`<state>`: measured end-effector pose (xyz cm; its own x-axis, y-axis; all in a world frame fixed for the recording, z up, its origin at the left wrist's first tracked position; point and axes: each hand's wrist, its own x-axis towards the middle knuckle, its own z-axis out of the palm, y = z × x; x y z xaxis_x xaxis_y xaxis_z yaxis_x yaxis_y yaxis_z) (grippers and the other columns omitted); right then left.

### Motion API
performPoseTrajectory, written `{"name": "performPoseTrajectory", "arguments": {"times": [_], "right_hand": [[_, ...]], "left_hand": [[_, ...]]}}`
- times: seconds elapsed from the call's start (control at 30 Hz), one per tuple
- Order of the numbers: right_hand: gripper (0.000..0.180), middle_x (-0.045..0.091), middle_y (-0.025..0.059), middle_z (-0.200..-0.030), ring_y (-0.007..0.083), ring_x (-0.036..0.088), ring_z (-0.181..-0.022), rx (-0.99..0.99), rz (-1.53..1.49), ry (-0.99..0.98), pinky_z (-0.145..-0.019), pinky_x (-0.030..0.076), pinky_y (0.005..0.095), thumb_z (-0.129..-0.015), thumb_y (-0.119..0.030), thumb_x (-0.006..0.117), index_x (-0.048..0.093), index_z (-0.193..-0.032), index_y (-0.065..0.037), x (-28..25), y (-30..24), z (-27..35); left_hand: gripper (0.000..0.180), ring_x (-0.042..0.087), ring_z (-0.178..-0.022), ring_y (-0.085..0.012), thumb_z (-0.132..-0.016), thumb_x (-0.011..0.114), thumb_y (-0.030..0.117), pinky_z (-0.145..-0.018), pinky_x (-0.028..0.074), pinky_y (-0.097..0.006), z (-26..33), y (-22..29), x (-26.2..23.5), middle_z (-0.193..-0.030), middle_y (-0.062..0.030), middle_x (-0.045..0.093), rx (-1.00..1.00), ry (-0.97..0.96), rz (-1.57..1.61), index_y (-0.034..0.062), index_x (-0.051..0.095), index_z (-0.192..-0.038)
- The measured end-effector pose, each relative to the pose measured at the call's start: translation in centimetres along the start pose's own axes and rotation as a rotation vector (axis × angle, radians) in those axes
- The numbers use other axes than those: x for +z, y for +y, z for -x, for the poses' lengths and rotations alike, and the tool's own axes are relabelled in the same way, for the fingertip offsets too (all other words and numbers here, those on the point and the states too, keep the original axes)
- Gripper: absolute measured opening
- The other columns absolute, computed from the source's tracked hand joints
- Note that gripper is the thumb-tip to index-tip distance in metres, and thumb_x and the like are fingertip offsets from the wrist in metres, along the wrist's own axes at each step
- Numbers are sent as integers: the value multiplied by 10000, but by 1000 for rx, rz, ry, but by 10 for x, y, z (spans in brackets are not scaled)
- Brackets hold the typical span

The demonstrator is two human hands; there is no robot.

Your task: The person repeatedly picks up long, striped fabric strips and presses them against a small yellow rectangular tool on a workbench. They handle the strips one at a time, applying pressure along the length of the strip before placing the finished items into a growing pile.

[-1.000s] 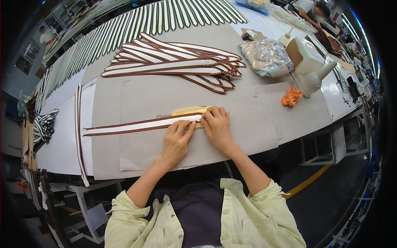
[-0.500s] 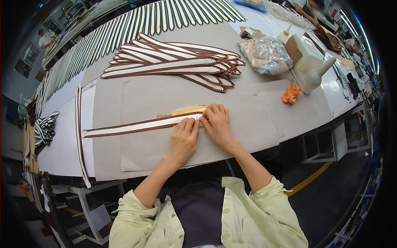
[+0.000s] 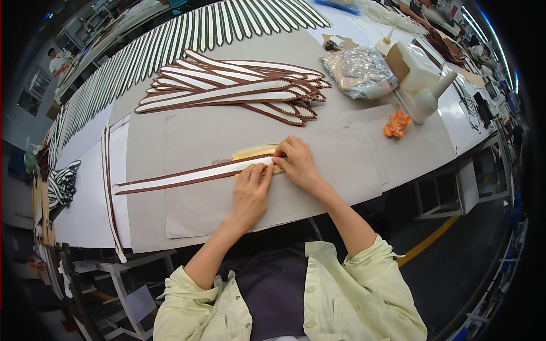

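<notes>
A long brown-edged strip (image 3: 187, 177) with a white middle lies across the table in front of me, its right end between my two hands. My left hand (image 3: 249, 193) is closed on the strip near that end, thumb and fingertips at its near edge. My right hand (image 3: 300, 167) pinches the toothed tip of the same strip, its fingertips almost meeting those of the left. Under the strip's right end lies a flat yellow piece (image 3: 250, 152), partly covered by strip and hands. Exactly what the right fingertips press is hidden.
Beyond my hands lies a pile of similar brown-and-white strips (image 3: 222, 85). Dark-edged white strips (image 3: 187, 34) line the far side. To the right are a plastic-wrapped bundle (image 3: 359, 73), a white bottle (image 3: 424, 102) and an orange crumpled piece (image 3: 397, 124). Another strip (image 3: 108, 187) lies at left.
The whole view has shifted slightly. Both hands stay at the strip's right end, with only a small shift of the right fingers over the tip.
</notes>
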<state>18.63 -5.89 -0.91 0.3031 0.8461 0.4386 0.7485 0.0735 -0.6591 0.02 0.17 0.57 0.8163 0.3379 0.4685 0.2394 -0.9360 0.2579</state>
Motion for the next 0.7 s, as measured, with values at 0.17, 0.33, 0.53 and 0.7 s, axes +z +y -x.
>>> {"name": "performPoseTrajectory", "arguments": {"times": [0.17, 0.33, 0.53, 0.7], "right_hand": [[146, 586, 75, -994, 293, 557, -1009, 24, -28, -11, -889, 412, 419, -841, -75, 741, 622, -927, -72, 0, 6, -3], [131, 591, 89, -984, 308, 573, -990, 3, -76, -24, -868, 441, 429, -839, -42, 722, 621, -920, -58, -1, 10, -6], [117, 610, 116, -1012, 333, 592, -990, 20, -153, -46, -864, 478, 440, -844, 18, 668, 631, -943, -31, -6, 14, -8], [252, 632, 134, -1085, 326, 597, -1042, 17, -135, 48, -913, 486, 427, -833, 57, 633, 682, -1066, -25, -22, 9, 12]], "left_hand": [[592, 551, -1160, -343, -737, 604, -64, -993, 457, -465, -7, -1, 0, -1244, -157, 573, 18, -39, -12, -25, 636, -1327], [615, 522, -1174, -339, -751, 606, -53, -965, 446, -470, -4, -1, 6, -1264, -142, 552, -6, -47, 0, 16, 626, -1362], [640, 505, -1180, -330, -762, 618, -31, -939, 440, -464, -12, 4, 2, -1288, -129, 541, -13, -122, -64, 68, 615, -1395], [650, 503, -1181, -324, -768, 630, -16, -942, 433, -457, -10, 2, 7, -1286, -126, 540, -27, -107, -85, 96, 614, -1408]]}}
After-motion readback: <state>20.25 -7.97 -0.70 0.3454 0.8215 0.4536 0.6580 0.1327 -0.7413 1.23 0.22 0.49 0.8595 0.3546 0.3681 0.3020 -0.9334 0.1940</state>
